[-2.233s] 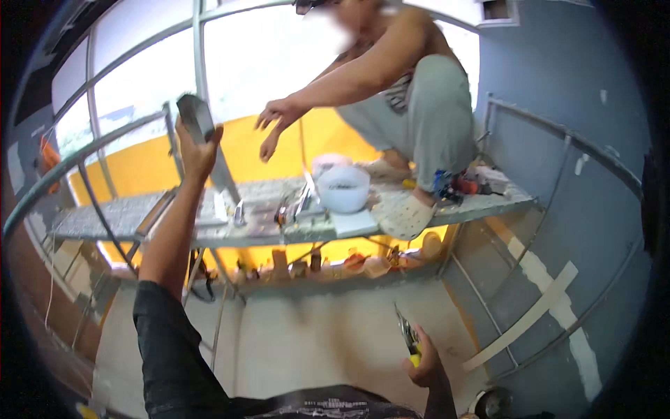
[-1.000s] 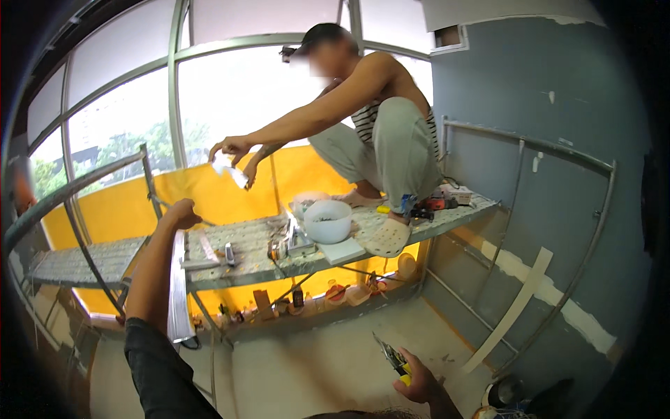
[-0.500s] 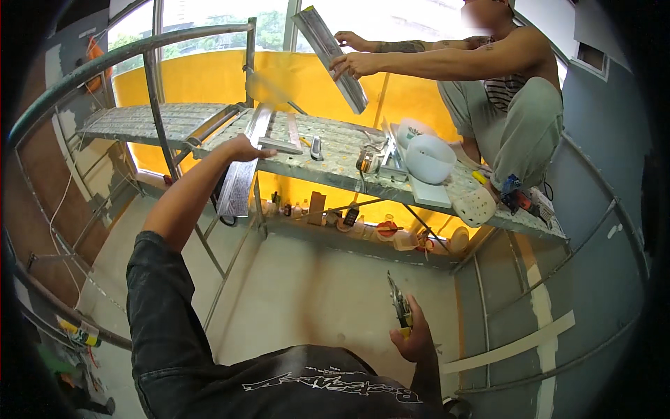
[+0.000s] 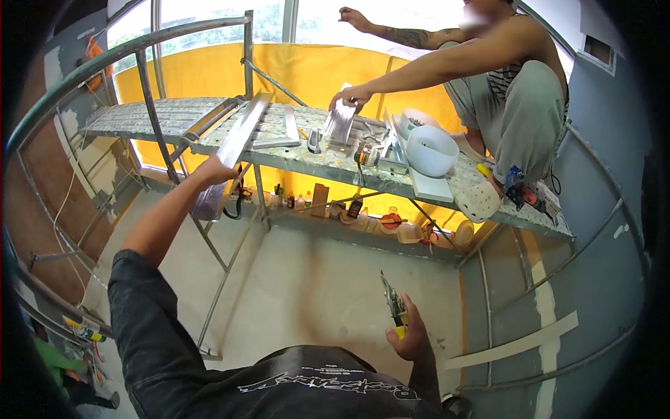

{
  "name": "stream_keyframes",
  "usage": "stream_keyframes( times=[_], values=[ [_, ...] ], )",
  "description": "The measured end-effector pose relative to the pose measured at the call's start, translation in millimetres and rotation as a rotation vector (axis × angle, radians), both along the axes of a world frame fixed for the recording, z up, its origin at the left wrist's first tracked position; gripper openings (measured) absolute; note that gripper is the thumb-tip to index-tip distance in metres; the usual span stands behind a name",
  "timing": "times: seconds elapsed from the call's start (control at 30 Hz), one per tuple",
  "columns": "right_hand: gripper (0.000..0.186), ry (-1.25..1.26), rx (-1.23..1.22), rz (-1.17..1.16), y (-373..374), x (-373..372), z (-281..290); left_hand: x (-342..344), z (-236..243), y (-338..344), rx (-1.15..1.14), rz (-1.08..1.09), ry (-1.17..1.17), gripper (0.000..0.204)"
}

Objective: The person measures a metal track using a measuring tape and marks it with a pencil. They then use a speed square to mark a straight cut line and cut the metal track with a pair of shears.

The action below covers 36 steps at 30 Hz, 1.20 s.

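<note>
My left hand (image 4: 215, 172) is closed around the edge of a long, shiny metal channel (image 4: 244, 131) that slants across the scaffold platform's near edge. Its lower end hangs below the platform. In my right hand (image 4: 412, 331), held low above the floor, is a pair of tin snips (image 4: 393, 300) with yellow on the handles, blades pointing up. Beside the channel lies an L-shaped metal square (image 4: 279, 142), with a grey hand tool (image 4: 314, 142) to its right. A co-worker's hand (image 4: 351, 98) rests on a shorter metal channel (image 4: 340, 124) on the platform.
The co-worker (image 4: 516, 91) squats at the right end of the perforated scaffold platform (image 4: 244, 148). White bowls (image 4: 431, 155) and a corded tool (image 4: 530, 202) sit there. A curved scaffold rail (image 4: 91, 66) rises at left. Bottles and containers (image 4: 391, 222) line a ledge beneath.
My left hand has moved down and left from the square to the long channel's edge. The co-worker has lowered the shorter channel to the platform and lifted one hand off it.
</note>
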State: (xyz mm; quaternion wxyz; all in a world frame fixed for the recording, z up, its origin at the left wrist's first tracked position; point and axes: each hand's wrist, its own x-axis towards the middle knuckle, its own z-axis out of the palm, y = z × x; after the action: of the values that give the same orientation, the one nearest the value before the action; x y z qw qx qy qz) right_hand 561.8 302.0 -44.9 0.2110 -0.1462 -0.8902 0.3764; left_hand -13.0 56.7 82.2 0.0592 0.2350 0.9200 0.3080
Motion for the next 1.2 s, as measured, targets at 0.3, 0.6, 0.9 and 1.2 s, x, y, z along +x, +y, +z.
stream_keyframes(
  times=[0.3, 0.6, 0.9, 1.2],
  values=[
    [0.092, -0.079, -0.126, 0.122, 26, -19, -13, 76, -58, -140, 0.007, 0.097, 0.121, 0.115],
    [0.09, -0.186, -0.119, 0.342, 40, -71, -36, 319, -215, -234, -0.003, 0.343, 0.275, 0.117],
    [0.09, -0.14, -0.068, 0.39, -14, -61, -30, 484, -346, -296, 0.027, 0.422, -0.064, 0.116],
    [0.09, -0.133, -0.257, 0.176, -97, -35, -12, 444, -417, -337, -0.296, 0.14, -0.588, 0.126]
  ],
)
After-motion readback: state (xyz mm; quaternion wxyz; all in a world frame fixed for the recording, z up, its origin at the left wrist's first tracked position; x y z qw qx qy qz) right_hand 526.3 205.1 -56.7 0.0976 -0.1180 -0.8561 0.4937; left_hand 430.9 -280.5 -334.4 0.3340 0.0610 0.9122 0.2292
